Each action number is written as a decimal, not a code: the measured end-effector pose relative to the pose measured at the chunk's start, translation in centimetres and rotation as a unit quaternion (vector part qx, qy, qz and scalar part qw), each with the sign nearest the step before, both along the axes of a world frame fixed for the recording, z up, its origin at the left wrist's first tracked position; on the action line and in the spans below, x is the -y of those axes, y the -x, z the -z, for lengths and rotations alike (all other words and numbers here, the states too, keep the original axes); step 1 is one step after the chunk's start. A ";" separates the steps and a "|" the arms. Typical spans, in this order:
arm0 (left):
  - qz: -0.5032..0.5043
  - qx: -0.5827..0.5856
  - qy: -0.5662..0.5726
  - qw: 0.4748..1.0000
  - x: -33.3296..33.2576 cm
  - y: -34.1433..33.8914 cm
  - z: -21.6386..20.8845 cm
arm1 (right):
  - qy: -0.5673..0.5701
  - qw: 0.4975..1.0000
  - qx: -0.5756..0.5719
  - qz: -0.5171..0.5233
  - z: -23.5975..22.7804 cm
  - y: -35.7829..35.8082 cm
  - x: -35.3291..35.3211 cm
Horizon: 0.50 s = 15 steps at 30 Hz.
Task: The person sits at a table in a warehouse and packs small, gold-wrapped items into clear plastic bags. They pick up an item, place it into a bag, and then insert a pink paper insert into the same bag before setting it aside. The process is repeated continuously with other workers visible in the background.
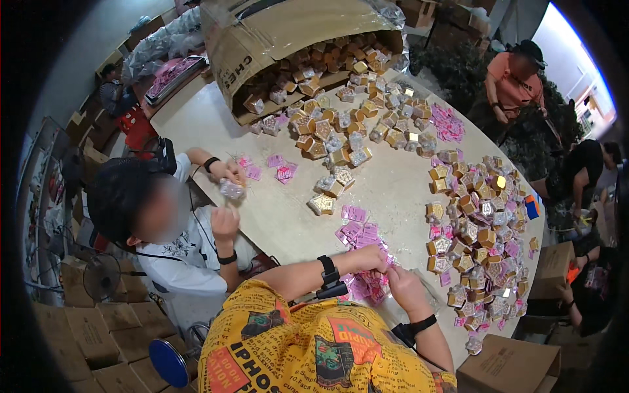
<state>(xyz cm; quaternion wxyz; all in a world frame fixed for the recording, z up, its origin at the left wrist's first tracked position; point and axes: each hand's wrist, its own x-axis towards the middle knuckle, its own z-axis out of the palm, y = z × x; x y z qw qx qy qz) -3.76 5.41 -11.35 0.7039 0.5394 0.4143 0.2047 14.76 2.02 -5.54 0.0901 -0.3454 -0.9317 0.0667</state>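
My left hand point(368, 258) and my right hand point(407, 289) are close together over the near edge of the table, fingers closed. A bit of pink shows between them, but I cannot make out what they hold. Under and around them lies a pile of small pink printed cards point(357, 234). Several gold pentagon-shaped boxes point(322, 204), some in clear wrap, sit just beyond the cards. To my right is a large heap of gold pentagon boxes point(486, 237) mixed with pink cards.
A big carton point(226, 62) lies on its side at the far end, spilling gold boxes onto the pale table point(275, 216). At the left, a person in a white shirt point(187, 249) handles a wrapped piece. An open carton point(508, 363) stands at the lower right; other people work beyond.
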 end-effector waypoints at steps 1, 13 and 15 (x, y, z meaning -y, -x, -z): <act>0.014 -0.016 -0.012 1.000 -0.1 0.3 -1.7 | 0.004 1.000 -0.001 0.005 0.4 -0.1 -0.2; -0.109 -0.613 -0.309 0.719 -6.0 12.9 4.9 | 0.067 0.969 -0.189 0.144 -0.5 -1.9 -0.1; -0.159 -0.533 -0.276 0.784 -5.9 12.2 3.6 | 0.090 0.958 -0.217 0.162 -0.9 -1.7 -0.1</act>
